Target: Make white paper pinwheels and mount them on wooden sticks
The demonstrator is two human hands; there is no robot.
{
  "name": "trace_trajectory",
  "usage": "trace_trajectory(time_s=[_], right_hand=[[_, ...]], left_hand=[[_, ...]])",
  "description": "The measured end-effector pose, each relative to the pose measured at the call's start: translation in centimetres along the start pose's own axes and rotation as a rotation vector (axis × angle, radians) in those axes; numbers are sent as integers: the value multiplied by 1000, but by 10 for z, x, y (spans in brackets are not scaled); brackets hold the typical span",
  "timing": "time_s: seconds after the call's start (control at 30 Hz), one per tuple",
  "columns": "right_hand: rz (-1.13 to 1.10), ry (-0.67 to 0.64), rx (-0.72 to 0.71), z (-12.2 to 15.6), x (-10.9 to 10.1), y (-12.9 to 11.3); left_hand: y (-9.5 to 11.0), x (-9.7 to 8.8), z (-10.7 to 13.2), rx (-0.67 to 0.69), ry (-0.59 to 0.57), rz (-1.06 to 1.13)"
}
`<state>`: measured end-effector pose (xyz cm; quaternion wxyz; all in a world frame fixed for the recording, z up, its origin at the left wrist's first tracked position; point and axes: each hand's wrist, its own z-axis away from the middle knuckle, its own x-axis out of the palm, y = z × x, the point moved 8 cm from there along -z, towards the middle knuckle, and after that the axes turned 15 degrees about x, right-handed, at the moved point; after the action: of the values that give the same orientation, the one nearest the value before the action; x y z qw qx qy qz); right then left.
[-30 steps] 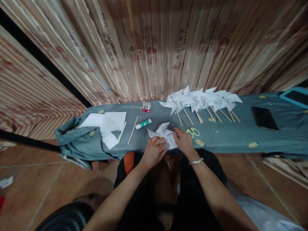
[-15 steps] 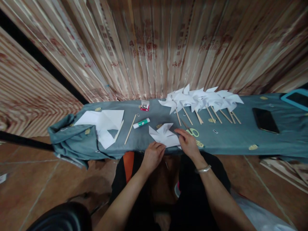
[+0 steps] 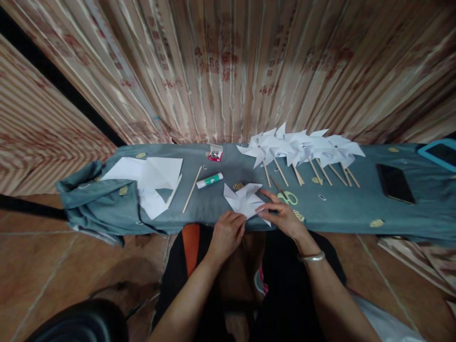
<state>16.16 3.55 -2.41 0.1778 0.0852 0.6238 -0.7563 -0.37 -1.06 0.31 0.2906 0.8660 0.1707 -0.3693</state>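
Observation:
A white paper pinwheel (image 3: 245, 199) without a stick lies at the front edge of the cloth-covered table, between my hands. My left hand (image 3: 228, 229) has its fingers closed on the pinwheel's near left edge. On the other side, my right hand (image 3: 280, 214) is open, fingers spread and touching the paper's right side. Just beyond the right hand lie scissors (image 3: 288, 197) with pale green handles. A green and white glue stick (image 3: 210, 180) rests to the pinwheel's upper left, and a wooden stick (image 3: 192, 189) lies left of that.
Several finished pinwheels (image 3: 302, 147) on sticks lie in a row along the back. A small red box (image 3: 215, 153) of metal pieces stands open left of them. White paper sheets (image 3: 156, 175) lie at left, a black phone (image 3: 395, 183) and a blue-framed tablet (image 3: 440, 154) at right.
My right hand has loosened, its fingers spreading apart on the pinwheel's right side, where the paper's corner now shows. My left hand keeps its hold. The view has shifted slightly.

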Motion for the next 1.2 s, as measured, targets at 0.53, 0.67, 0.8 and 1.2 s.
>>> trace_trajectory(time_s=[0.53,0.67,0.8,1.2], right_hand=[[340,222,-231,0,21,-15],[363,259,-232,1,23,-18],[393,295,-228,2,25,-20],[444,344,-198,5,28,-23]], left_hand=[[-1,9,5,-57,-90,-19],[2,12,6,-19,-79,11],[1,10,8,-9,-29,10],[-4,9,7,-104,-45,22]])
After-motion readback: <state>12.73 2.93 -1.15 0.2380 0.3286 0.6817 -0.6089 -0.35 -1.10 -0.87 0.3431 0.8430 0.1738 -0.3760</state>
